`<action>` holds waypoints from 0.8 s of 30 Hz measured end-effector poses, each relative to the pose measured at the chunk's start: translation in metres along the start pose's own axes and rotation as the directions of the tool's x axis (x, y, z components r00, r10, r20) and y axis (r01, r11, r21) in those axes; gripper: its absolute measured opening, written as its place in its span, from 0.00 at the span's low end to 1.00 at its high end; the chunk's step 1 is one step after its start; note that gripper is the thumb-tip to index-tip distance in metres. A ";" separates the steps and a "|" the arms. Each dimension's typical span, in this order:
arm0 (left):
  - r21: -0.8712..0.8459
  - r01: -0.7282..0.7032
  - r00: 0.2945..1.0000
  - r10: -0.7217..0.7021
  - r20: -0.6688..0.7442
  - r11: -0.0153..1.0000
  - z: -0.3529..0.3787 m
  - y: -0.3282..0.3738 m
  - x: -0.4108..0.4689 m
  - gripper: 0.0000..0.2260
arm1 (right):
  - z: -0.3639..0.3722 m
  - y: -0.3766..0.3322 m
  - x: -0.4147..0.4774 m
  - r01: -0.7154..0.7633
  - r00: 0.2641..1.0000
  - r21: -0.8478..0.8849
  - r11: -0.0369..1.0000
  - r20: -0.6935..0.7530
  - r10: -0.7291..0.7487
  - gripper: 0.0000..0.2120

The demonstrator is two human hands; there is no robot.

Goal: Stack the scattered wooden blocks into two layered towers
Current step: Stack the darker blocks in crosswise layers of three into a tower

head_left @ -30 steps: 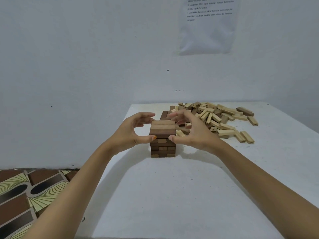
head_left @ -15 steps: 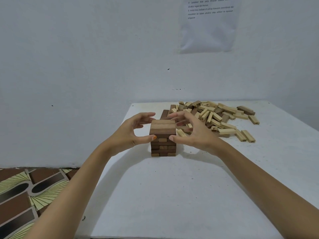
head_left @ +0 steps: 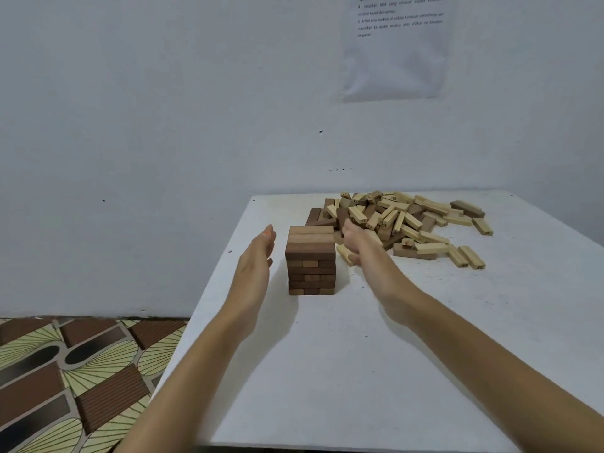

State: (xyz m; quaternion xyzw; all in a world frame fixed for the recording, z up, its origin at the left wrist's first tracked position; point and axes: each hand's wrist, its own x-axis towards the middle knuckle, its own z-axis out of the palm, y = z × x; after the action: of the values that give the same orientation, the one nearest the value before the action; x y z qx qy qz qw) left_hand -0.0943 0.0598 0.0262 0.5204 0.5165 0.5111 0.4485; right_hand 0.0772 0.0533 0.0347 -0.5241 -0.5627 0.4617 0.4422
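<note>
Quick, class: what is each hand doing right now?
Left hand: open, holding nothing, beside the tower.
Right hand: open, holding nothing.

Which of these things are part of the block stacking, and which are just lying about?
Part of the job: the dark block tower; the pile of loose wooden blocks beyond it; the left hand and right hand, both open, either side of the tower; the white table under them.
Just there: the printed sheet on the wall; the patterned floor covering.
</note>
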 end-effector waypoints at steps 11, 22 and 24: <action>-0.060 0.087 0.995 -0.084 0.050 0.994 0.032 0.015 -0.022 0.16 | 0.036 0.007 -0.002 -0.096 0.995 0.277 0.956 -0.011 0.103 0.29; -0.010 0.077 0.995 -0.076 0.063 0.997 0.038 0.020 -0.027 0.17 | 0.039 0.002 -0.004 -0.104 0.993 0.314 0.944 -0.018 0.116 0.17; -0.005 0.074 0.994 -0.074 0.076 0.997 0.037 0.021 -0.027 0.17 | 0.040 0.002 -0.003 -0.097 0.994 0.307 0.947 -0.022 0.109 0.17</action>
State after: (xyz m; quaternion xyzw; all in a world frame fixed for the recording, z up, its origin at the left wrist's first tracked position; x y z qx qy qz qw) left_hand -0.0541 0.0337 0.0425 0.5181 0.5162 0.4761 0.4884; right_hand 0.0387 0.0482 0.0251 -0.4872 -0.4477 0.5553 0.5039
